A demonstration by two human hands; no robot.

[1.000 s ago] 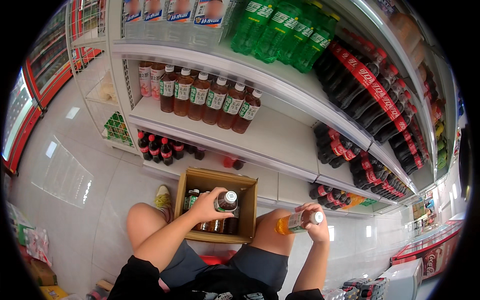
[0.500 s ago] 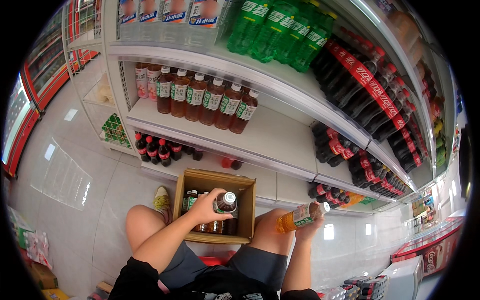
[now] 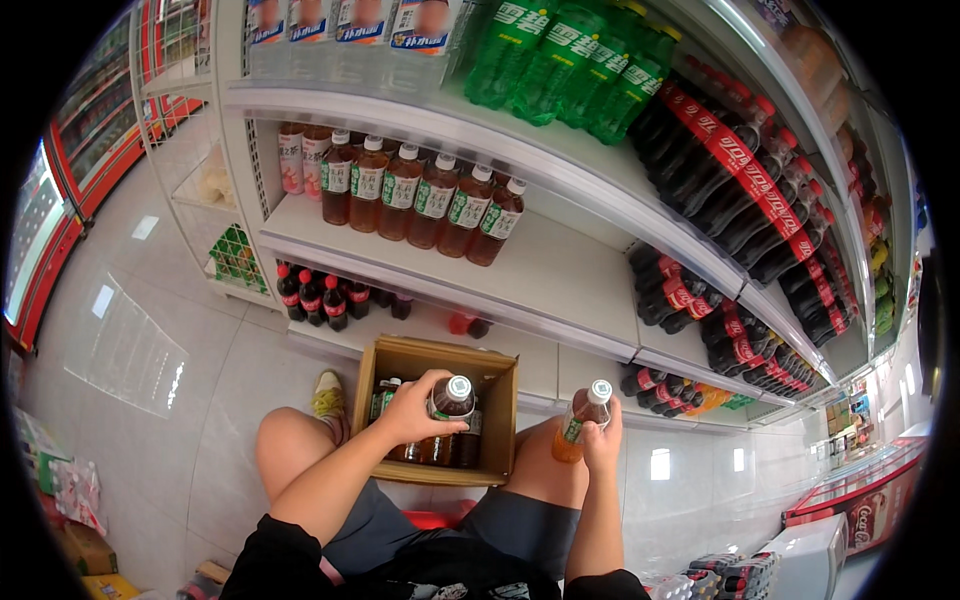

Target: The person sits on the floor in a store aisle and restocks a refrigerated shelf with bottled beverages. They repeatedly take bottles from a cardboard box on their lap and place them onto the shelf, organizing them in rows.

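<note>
My left hand [image 3: 408,410] is closed round a white-capped bottle of brown tea [image 3: 453,398], just above the open cardboard box [image 3: 496,462]. Inside that box, more bottles of the same kind [image 3: 437,452] stand upright, some hidden by my hand and arm. Over my right knee, my right hand [image 3: 602,440] grips a second tea bottle [image 3: 578,425], its cap up and tilted a little to the right. Ahead on the middle shelf [image 3: 560,260], a row of matching tea bottles [image 3: 430,208] stands with labels facing me.
Pink bottles [image 3: 290,158] stand left of the tea row. Green soda bottles [image 3: 570,70] and cola packs [image 3: 730,170] fill the shelf above. Small cola bottles [image 3: 310,295] sit on the bottom shelf. A wire rack [image 3: 190,150] adjoins the shelf's left end.
My right hand has moved a little left and turned its bottle from lying slanted to nearly upright. The left hand and its bottle stay over the box.
</note>
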